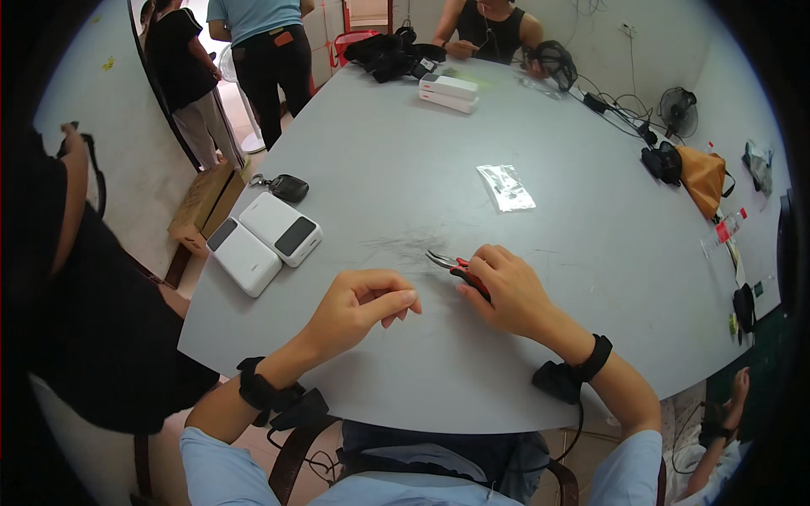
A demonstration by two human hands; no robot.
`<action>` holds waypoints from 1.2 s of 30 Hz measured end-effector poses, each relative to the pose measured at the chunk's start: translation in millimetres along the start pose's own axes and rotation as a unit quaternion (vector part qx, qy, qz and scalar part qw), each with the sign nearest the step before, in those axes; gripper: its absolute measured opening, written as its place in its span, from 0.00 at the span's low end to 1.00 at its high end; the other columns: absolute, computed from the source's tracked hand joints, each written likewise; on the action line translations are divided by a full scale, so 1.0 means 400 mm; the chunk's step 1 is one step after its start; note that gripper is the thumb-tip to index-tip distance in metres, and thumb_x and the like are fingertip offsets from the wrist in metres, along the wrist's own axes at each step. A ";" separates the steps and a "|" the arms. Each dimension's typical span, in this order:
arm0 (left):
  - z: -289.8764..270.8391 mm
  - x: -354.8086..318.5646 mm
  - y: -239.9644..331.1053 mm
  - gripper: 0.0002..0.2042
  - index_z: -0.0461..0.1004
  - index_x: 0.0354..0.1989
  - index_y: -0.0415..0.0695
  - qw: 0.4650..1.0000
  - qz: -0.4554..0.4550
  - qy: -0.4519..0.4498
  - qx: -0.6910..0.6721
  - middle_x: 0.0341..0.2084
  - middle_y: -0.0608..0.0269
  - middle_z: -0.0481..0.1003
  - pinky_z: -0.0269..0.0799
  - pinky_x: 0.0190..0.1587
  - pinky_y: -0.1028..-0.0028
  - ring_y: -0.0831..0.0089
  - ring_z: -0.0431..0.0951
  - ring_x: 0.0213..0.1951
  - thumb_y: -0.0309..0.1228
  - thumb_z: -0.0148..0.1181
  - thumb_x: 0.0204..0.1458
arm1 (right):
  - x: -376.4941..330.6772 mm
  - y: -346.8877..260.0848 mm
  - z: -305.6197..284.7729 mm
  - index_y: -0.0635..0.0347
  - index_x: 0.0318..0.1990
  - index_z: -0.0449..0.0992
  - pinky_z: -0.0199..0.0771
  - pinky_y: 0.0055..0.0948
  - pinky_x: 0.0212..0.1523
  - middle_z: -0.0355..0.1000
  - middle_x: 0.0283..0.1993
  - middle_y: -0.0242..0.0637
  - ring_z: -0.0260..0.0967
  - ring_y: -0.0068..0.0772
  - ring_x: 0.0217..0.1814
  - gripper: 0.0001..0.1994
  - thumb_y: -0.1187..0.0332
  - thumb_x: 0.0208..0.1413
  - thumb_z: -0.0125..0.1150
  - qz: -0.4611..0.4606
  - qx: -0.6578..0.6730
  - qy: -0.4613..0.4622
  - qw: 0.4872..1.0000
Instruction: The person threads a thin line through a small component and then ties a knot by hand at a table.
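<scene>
My right hand (506,291) is wrapped round a pair of pliers (460,271) with red and black handles; their slim metal jaws point left and slightly up. Just beyond the jaws, a loose scatter of thin dark strands (409,242), like fine wire, lies on the grey table (363,194). To the left of the pliers my left hand (359,308) hovers over the tabletop, fingers curled and thumb pressed to the index finger. Whatever that pinch may hold is too small or hidden to make out. The two hands are apart.
Two white power banks (266,228) and a dark key case (287,187) are at the left edge. A clear plastic packet (506,187) lies ahead. White boxes (447,93), a bottle (724,232) and an orange bag (702,179) stand farther off. Several people are around the table.
</scene>
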State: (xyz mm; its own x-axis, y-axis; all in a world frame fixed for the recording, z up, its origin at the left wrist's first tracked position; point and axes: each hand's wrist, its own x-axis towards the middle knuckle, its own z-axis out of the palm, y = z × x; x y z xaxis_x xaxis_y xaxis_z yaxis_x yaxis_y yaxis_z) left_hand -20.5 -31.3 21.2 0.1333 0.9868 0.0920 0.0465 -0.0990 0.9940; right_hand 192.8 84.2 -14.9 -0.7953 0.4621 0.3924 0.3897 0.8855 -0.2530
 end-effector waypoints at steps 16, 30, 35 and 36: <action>-0.014 0.012 0.007 0.10 0.74 0.23 0.35 0.999 -0.033 0.002 -0.026 0.19 0.65 0.71 0.62 0.26 0.81 0.80 0.67 0.22 0.29 0.53 0.51 | -0.002 0.012 0.014 0.63 0.31 0.69 0.62 0.35 0.37 0.62 0.38 0.41 0.59 0.42 0.39 0.11 0.68 0.42 0.62 -0.043 -0.036 0.021 0.998; 0.016 0.064 -0.065 0.10 0.73 0.25 0.36 0.974 -0.158 -0.148 -0.069 0.22 0.61 0.72 0.65 0.27 0.79 0.77 0.68 0.21 0.28 0.49 0.53 | 0.025 -0.067 -0.053 0.60 0.35 0.70 0.68 0.31 0.38 0.66 0.31 0.35 0.66 0.36 0.38 0.12 0.72 0.42 0.63 -0.190 0.016 0.042 0.981; 0.025 0.073 -0.074 0.10 0.73 0.25 0.36 0.970 -0.169 -0.157 -0.080 0.21 0.62 0.71 0.65 0.27 0.79 0.78 0.68 0.21 0.29 0.50 0.53 | 0.012 -0.056 -0.069 0.59 0.26 0.67 0.66 0.30 0.32 0.62 0.24 0.33 0.63 0.33 0.30 0.04 0.76 0.41 0.57 -0.199 0.007 -0.019 0.980; 0.025 0.073 -0.074 0.10 0.73 0.25 0.36 0.971 -0.167 -0.155 -0.075 0.21 0.63 0.71 0.64 0.27 0.79 0.78 0.68 0.21 0.29 0.51 0.53 | 0.009 -0.055 -0.067 0.59 0.26 0.67 0.66 0.30 0.32 0.63 0.24 0.33 0.63 0.33 0.30 0.04 0.77 0.40 0.55 -0.198 0.020 -0.025 0.980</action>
State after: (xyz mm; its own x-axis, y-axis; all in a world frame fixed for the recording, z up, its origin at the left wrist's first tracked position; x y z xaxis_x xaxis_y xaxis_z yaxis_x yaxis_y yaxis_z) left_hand -8.0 -0.8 -6.2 0.4274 0.8727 -0.2361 -0.0024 0.2623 0.9650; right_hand 193.7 67.7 15.8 -0.9022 0.0780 0.4241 0.0275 0.9919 -0.1240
